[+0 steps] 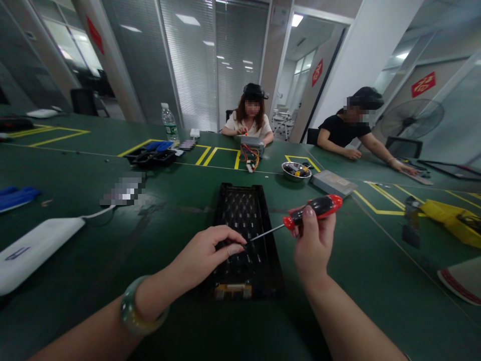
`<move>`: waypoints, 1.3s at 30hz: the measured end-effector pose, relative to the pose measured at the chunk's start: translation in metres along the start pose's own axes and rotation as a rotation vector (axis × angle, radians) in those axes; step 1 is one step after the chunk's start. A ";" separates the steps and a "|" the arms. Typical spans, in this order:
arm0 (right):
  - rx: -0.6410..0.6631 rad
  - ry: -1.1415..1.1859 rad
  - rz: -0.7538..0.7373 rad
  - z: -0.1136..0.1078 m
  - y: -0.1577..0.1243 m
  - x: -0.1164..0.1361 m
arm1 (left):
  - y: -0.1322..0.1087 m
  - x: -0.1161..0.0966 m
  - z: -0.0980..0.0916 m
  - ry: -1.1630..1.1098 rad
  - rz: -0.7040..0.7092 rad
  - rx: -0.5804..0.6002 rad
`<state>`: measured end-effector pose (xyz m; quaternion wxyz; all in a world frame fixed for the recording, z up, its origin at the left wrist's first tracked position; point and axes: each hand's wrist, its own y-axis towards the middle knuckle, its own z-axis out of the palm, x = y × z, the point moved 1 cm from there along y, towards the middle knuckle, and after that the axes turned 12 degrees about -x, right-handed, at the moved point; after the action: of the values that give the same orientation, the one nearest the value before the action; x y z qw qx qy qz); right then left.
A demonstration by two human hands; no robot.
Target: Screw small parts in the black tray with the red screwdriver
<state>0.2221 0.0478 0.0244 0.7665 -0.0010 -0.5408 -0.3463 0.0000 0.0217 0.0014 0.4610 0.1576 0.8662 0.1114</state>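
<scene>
One left hand point(199, 255), fingers together over one black tray point(240, 210); one right hand point(313, 240), fingers clamped on one screwdriver point(313, 209).

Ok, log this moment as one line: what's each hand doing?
right hand: grips red-and-black screwdriver | left hand: pinched above black perforated panel | screwdriver tip: near left hand

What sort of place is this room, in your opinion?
It is probably an electronics assembly or repair workshop: a long green bench mat marked with yellow tape, a red-and-black screwdriver in use, and a wired electronic unit in front of a co-worker.
</scene>
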 end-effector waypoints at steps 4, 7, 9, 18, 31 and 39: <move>0.121 -0.142 -0.111 -0.005 -0.009 -0.002 | -0.004 -0.010 0.009 0.101 0.160 0.181; 0.210 -0.257 -0.211 -0.009 -0.014 -0.004 | -0.008 -0.017 0.017 0.170 0.253 0.281; 0.254 -0.308 -0.282 -0.011 -0.015 -0.004 | -0.010 -0.019 0.021 0.227 0.289 0.283; 0.148 -0.153 -0.253 -0.011 -0.016 0.003 | -0.010 -0.016 0.028 0.349 0.382 0.294; 0.286 0.163 -0.192 -0.009 -0.026 0.020 | -0.011 -0.019 0.029 0.313 0.363 0.255; 0.349 0.082 -0.255 -0.013 -0.031 0.009 | -0.010 -0.023 0.027 0.297 0.337 0.272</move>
<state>0.2180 0.0146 0.0153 0.7265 0.2142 -0.5567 -0.3412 0.0330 0.0049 0.0002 0.2784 0.3423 0.8928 0.0911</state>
